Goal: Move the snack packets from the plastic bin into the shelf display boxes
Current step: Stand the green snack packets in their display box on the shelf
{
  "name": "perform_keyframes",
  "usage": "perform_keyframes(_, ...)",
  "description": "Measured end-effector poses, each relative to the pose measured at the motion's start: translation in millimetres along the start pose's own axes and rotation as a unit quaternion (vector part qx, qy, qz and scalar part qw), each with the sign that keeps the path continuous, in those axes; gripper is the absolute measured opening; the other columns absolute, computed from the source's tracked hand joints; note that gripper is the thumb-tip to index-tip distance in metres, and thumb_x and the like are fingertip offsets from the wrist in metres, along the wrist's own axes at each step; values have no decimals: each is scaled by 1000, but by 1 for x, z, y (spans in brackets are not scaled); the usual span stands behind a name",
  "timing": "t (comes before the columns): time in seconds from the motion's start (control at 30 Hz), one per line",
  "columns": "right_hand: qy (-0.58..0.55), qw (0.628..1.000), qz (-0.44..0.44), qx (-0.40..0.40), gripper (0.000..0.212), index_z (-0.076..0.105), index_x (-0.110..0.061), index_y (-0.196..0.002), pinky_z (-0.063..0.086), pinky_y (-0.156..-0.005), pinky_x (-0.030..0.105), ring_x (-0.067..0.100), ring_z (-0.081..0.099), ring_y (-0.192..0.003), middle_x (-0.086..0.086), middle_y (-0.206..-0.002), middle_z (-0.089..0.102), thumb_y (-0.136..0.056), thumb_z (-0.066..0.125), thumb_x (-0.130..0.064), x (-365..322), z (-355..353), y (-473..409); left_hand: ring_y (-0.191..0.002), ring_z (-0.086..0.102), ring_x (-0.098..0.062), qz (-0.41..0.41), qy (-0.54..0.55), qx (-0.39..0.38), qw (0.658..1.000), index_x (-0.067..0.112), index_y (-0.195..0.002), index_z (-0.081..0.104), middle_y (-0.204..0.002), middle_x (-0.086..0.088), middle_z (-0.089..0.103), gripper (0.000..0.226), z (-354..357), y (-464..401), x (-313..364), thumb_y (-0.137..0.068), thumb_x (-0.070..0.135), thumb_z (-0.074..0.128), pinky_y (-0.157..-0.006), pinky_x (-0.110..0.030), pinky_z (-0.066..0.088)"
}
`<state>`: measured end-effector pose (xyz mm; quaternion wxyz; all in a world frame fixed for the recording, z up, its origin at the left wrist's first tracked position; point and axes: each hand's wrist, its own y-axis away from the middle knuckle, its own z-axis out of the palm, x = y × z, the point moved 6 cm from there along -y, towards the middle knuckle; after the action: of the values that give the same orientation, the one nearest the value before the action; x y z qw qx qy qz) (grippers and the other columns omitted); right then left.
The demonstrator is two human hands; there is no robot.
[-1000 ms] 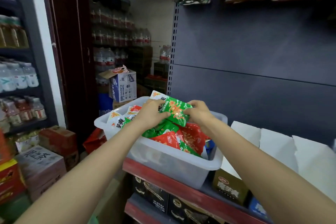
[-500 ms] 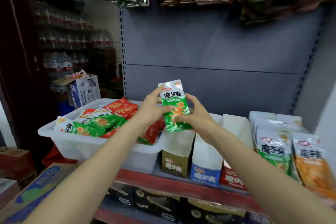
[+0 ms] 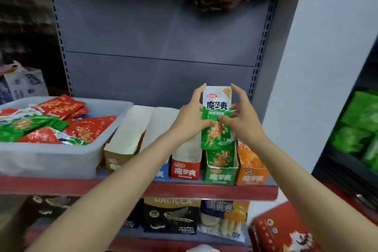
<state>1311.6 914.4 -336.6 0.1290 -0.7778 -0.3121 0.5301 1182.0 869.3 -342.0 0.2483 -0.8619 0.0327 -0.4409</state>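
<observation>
Both thumbs pressed the front of the green snack packet (image 3: 216,116) while the fingers curled behind its side edges, so the left hand (image 3: 191,117) and right hand (image 3: 242,118) gripped it upright. It hung directly above the green display box (image 3: 221,174), its lower edge near the packets already standing there. The packet looked light, thin, floppy and probably slick, so gripping the side edges seemed wise. Both forearms reached up and forward; the plastic bin (image 3: 51,159) sat well left of that box.
</observation>
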Motion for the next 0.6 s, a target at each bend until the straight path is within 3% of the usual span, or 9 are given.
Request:
perform_keyframes(0.13, 59, 998, -23, 26, 80, 29, -28, -140, 52, -63, 23, 1, 55, -73, -13, -86, 54, -77, 71, -2, 12, -13, 8, -76, 57, -5, 26, -58, 21, 998, 25, -144, 21, -92, 10, 50, 92, 18, 2, 5, -74, 7, 77, -63, -14, 48)
perform_keyframes(0.23, 58, 997, -26, 39, 79, 32, -26, -138, 48, -61, 13, 1, 56, -76, -14, -86, 53, -75, 73, -3, 21, -14, 10, -80, 60, -12, 15, -79, 39, 996, 23, -143, 22, -95, 4, 54, 91, 21, 2, 2, -73, 10, 79, -70, -25, 51)
perform_keyframes(0.33, 54, 997, -28, 53, 78, 34, -26, -137, 45, -59, 9, 2, 55, -74, -12, -88, 53, -74, 74, -3, 24, -17, 9, -77, 61, -10, 5, -71, 39, 997, 21, -143, 23, -89, 7, 53, 88, 23, 4, 2, -75, 9, 77, -62, -18, 50)
perform_keyframes(0.43, 52, 997, -34, 56, 78, 35, -26, -137, 46, -60, 8, 5, 56, -75, -8, -90, 54, -74, 74, -2, 24, -19, 8, -70, 58, -6, 0, -56, 32, 998, 20, -127, 40, -82, 14, 51, 59, 22, 3, 3, -80, 11, 73, -58, -10, 47)
perform_keyframes(0.53, 61, 996, -41, 51, 73, 38, -25, -132, 46, -62, 13, 12, 56, -76, -8, -87, 52, -73, 72, 2, 22, -22, 9, -73, 59, -14, -26, -38, 50, 998, 16, -106, 53, -81, 9, 55, 25, 18, 1, -7, -85, 15, 68, -69, -26, 53)
perform_keyframes(0.6, 99, 994, -43, 35, 62, 43, -20, -126, 52, -69, 25, 18, 57, -76, -7, -86, 50, -75, 70, 3, 23, -20, 11, -73, 56, -12, -46, -70, 51, 995, 12, -99, 58, -81, 6, 58, 21, 18, 3, -16, -83, 18, 70, -69, -23, 47)
